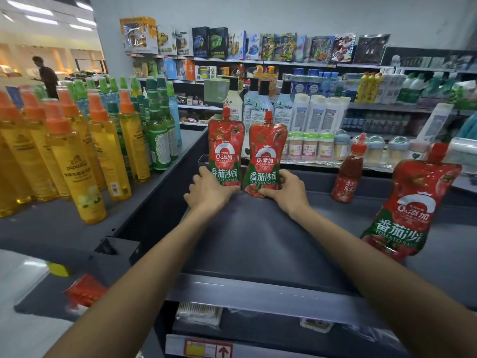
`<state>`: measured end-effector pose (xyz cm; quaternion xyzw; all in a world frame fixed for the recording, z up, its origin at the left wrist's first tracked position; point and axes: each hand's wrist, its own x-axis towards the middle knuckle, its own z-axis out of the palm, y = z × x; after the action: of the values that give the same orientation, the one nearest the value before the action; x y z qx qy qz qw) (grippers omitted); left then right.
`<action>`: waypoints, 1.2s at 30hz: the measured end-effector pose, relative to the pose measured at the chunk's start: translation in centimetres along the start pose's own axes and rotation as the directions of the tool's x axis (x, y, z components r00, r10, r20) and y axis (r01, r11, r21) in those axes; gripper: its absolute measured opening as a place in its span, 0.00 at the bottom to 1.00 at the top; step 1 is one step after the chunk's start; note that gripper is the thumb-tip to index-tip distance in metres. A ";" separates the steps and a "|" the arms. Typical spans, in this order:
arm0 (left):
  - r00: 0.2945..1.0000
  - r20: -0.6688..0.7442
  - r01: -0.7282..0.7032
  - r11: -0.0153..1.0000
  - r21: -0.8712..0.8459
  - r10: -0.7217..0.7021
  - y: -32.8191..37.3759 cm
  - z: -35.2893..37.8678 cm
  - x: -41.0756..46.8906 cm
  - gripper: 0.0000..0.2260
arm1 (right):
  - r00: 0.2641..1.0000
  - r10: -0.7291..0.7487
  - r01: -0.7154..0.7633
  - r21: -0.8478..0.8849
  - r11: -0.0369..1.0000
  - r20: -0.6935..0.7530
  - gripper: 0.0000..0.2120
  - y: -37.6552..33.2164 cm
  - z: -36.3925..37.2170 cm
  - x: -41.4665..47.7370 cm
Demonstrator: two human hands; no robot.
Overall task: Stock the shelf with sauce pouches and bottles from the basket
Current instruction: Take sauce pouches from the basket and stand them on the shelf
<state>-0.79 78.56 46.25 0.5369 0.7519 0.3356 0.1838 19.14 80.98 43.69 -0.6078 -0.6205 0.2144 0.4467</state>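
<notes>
Two tomato sauce pouches stand upright, side by side, at the back of the dark shelf (pixel 258 236). The left hand (pixel 210 191) grips the base of the left pouch (pixel 225 148), the right hand (pixel 285 189) the right pouch (pixel 265 156), apparently steadying them label-forward. At 3 o'clock lean a third pouch (pixel 407 210) and a sauce bottle (pixel 348 171).

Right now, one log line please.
left hand: steadying left pouch | right hand: steadying right pouch | both upright on shelf

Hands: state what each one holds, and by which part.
The left hand grips the lower left edge of the left tomato sauce pouch. The right hand grips the bottom right corner of the right tomato sauce pouch. Both stand upright on the shelf.
</notes>
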 end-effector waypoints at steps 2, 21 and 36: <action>1.000 -0.028 -0.004 1.000 0.018 0.005 0.2 0.7 0.3 0.47 | 1.000 0.012 -0.012 0.004 1.000 -0.024 0.26 -0.3 0.5 0.0; 0.987 -0.150 -0.068 0.994 -0.085 0.055 -1.8 3.0 1.7 0.37 | 0.998 -0.032 0.023 -0.140 0.990 -0.062 0.27 0.0 0.8 -0.1; 0.987 -0.152 -0.068 0.993 -0.101 0.052 -2.0 3.0 1.6 0.35 | 0.995 -0.072 0.050 -0.274 0.960 -0.070 0.25 -0.8 0.7 -0.6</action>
<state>-0.79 80.57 42.90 0.5222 0.7282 0.4195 0.1452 18.04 80.50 43.79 -0.6519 -0.6444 0.0890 0.3896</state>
